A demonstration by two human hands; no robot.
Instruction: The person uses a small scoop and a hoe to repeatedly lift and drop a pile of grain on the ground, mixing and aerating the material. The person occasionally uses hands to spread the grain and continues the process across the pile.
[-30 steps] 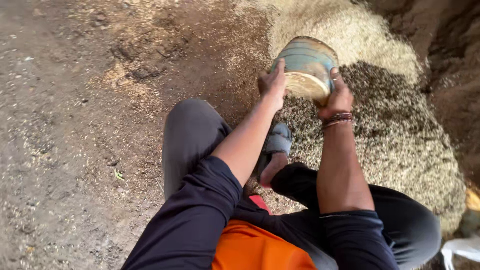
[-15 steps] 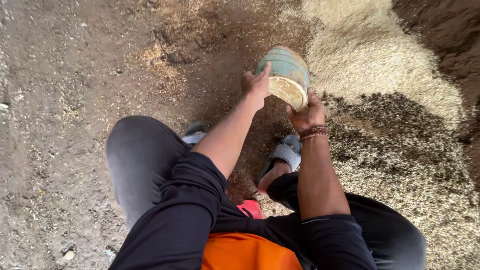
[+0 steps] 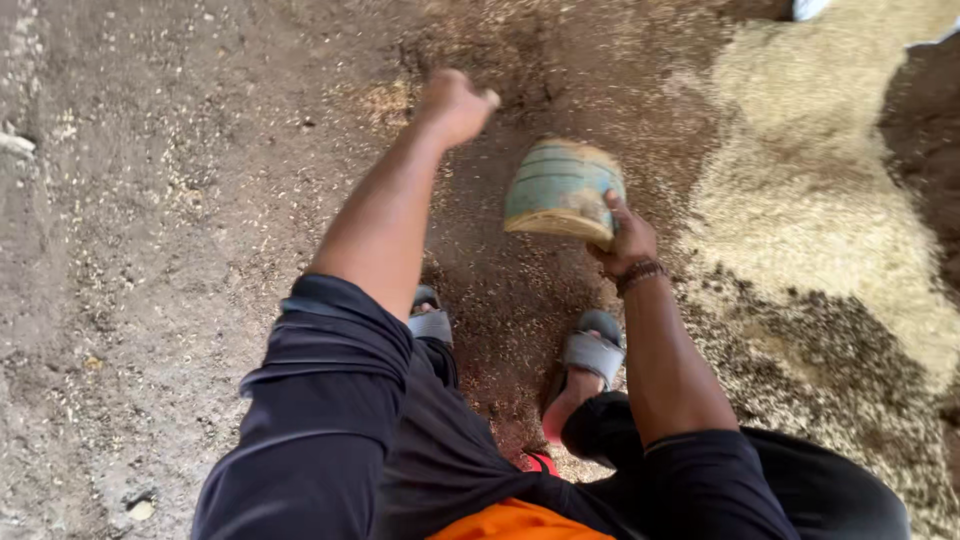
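A round teal bucket [image 3: 560, 190] with a pale rim is tilted, its mouth turned down toward my feet. My right hand [image 3: 625, 238] grips its rim from below, a beaded band on the wrist. My left hand [image 3: 455, 103] is off the bucket, raised to its left with the fingers curled loosely and nothing in it. Both arms wear dark sleeves pushed up to the elbows. I am crouched over the dirt floor [image 3: 180, 200].
A wide heap of pale grain [image 3: 800, 200] lies to the right, with darker mixed grain [image 3: 840, 360] nearer my right knee. My feet in grey sandals [image 3: 595, 352] stand on dirt scattered with husks. A small stone [image 3: 140, 509] lies low left.
My left hand has let go of the bucket and swung up to the left. The bucket, now in the right hand only, has shifted off the grain heap to over the dirt.
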